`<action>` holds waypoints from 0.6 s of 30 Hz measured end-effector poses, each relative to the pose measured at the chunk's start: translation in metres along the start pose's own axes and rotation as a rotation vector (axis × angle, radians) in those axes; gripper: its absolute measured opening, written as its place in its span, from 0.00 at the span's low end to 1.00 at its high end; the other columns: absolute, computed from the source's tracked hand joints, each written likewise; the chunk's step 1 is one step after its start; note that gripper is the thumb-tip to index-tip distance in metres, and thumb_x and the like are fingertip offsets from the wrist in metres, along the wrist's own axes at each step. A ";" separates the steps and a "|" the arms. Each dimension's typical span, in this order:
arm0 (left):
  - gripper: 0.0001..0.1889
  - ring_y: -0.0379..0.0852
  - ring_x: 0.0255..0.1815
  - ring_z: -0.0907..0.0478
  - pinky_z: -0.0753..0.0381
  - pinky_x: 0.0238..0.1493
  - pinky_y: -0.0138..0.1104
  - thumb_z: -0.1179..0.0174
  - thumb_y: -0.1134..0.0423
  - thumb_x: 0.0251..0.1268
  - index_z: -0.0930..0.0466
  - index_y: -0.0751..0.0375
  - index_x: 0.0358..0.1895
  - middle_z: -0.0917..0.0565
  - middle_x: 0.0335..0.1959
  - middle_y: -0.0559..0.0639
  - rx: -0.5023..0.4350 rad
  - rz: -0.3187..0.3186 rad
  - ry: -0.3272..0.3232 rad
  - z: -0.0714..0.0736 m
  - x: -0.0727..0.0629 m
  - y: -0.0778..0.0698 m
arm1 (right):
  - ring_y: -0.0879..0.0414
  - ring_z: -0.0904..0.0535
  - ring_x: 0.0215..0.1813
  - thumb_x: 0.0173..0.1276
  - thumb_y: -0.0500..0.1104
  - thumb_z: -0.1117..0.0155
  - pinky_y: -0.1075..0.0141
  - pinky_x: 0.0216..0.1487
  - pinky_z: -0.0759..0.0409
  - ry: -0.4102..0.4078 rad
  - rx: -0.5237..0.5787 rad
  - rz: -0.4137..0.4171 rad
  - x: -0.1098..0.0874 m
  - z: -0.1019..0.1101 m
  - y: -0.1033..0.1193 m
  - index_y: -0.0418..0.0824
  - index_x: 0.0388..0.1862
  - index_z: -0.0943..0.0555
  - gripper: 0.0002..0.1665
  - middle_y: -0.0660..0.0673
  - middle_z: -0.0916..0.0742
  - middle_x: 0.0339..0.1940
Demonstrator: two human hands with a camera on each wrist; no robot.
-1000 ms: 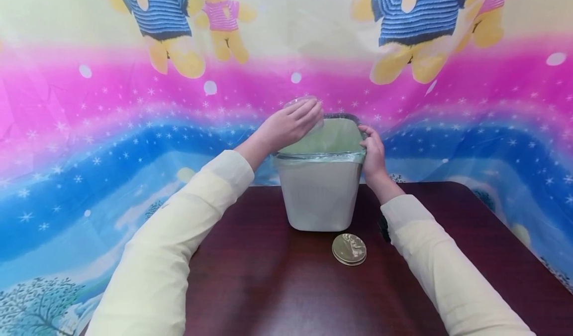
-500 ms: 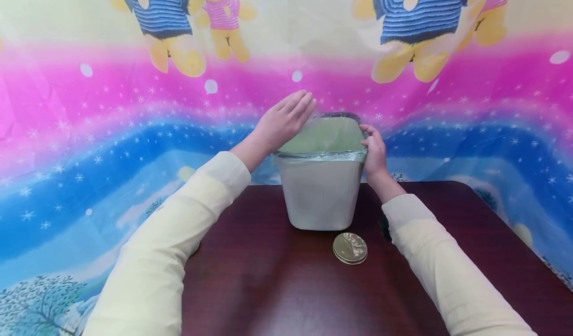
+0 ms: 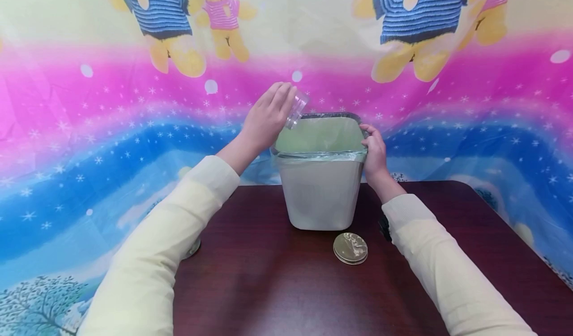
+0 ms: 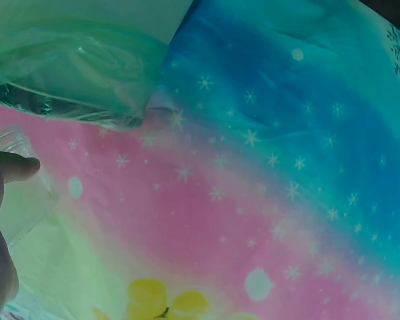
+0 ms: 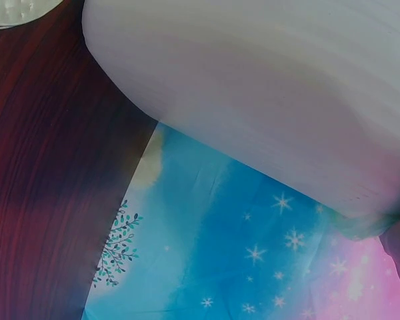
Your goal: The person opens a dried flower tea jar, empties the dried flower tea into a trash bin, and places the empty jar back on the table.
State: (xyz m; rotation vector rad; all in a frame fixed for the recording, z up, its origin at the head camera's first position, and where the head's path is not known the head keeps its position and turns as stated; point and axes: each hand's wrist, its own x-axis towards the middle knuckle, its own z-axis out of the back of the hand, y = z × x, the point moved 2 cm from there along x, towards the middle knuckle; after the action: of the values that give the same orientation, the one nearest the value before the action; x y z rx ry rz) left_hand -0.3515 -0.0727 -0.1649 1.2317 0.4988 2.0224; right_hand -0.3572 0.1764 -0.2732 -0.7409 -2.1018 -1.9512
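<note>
My left hand (image 3: pixel 267 114) holds a clear plastic jar (image 3: pixel 298 109), tilted, beside the upper left rim of a white trash bin (image 3: pixel 320 194). Its thumb and fingers curl round the jar in the left wrist view, where only part of the clear wall (image 4: pixel 37 200) shows. A pale green plastic bag (image 3: pixel 329 136) lines the bin and folds over its rim. On the bin's right side, my right hand (image 3: pixel 375 152) grips the rim and the bag's edge. The bin is tipped so its mouth faces me. What lies inside it cannot be seen.
A round gold lid (image 3: pixel 350 248) lies on the dark wooden table (image 3: pixel 268 276) in front of the bin. Another round object (image 3: pixel 193 249) sits partly hidden behind the left sleeve. A printed cloth (image 3: pixel 286 52) hangs close behind the table.
My left hand has moved left and slightly up from over the bin's mouth, bringing the clear jar with it. The right hand and the bin have barely moved.
</note>
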 end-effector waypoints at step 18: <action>0.47 0.56 0.68 0.41 0.29 0.62 0.44 0.25 0.58 0.50 0.42 0.69 0.71 0.34 0.65 0.62 -0.549 0.561 0.047 0.004 -0.026 0.017 | 0.46 0.41 0.70 0.63 0.35 0.64 0.54 0.62 0.41 0.005 -0.003 -0.010 0.000 0.001 -0.001 0.28 0.66 0.35 0.31 0.42 0.33 0.72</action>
State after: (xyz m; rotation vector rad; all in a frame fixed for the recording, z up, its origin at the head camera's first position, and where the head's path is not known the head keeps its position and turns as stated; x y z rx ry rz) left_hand -0.3461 -0.1029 -0.1679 1.0430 -0.4195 2.4178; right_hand -0.3577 0.1777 -0.2740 -0.7270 -2.1036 -1.9600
